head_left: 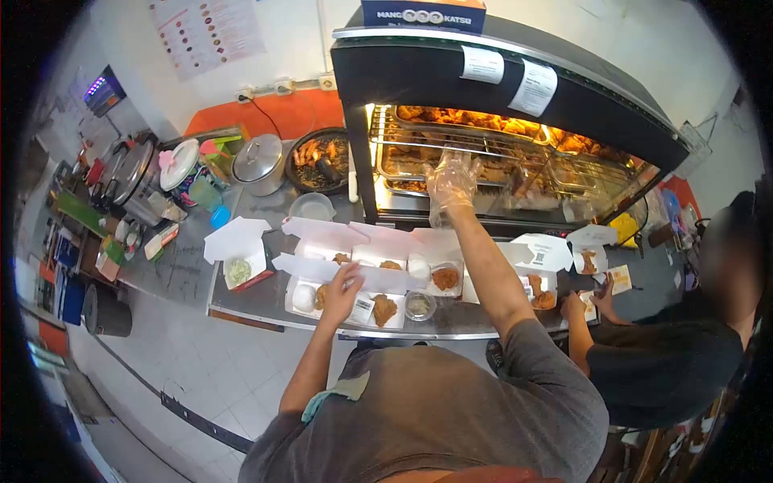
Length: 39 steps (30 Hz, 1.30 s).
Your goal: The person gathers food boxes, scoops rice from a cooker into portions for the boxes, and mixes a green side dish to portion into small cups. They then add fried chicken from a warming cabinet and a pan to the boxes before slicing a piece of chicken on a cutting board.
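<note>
My right hand (452, 183), in a clear plastic glove, reaches into the front of a lit food warmer (515, 50). Its fingers stretch toward a wire rack, and I see nothing held in them. Trays of fried chicken (475, 121) fill the upper shelf behind. Bare and with fingers apart, my left hand (345, 291) hovers over an open white meal box. Near it lie a piece of fried chicken (385, 309), a white mound of rice (304, 298) and a small labelled packet (361, 310). A lidded clear cup (419, 306) stands to the right.
More open boxes line the counter, one with green shreds (238, 272). A pan of food (317, 159), a lidded pot (258, 163) and a clear bowl (312, 209) stand behind at left. On the right, a co-worker's hands (592, 304) work at another box.
</note>
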Each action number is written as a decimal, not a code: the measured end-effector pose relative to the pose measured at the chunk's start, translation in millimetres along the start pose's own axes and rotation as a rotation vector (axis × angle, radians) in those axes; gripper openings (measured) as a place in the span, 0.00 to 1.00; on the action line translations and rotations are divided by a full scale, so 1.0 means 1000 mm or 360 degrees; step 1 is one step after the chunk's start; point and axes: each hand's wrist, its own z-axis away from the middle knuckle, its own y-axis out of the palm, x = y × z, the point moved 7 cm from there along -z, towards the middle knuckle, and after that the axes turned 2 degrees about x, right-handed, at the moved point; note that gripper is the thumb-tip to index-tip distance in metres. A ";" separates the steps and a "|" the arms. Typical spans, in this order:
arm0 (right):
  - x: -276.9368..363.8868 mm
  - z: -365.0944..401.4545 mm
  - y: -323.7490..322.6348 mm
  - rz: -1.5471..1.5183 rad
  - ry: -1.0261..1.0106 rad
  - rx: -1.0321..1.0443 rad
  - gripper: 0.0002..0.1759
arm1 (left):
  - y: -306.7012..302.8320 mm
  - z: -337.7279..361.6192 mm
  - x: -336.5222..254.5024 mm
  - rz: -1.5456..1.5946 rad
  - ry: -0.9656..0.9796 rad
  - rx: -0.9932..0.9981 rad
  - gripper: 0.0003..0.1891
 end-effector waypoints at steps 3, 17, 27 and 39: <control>0.001 -0.021 0.057 -0.0083 0.0072 0.0435 0.23 | -0.058 0.061 0.053 -0.0076 -0.0115 -0.0235 0.19; 0.015 -0.010 0.046 -0.0306 0.0053 0.0136 0.28 | -0.269 0.244 0.124 0.0197 -0.0716 -0.0950 0.18; 0.155 0.105 -0.025 -0.0562 0.0028 -0.0519 0.28 | -0.436 0.257 0.141 -0.0055 -0.0849 -0.1021 0.18; 0.334 -0.032 0.294 -0.0225 0.0024 0.1386 0.30 | -0.472 0.191 0.193 -0.0245 -0.1105 -0.0647 0.18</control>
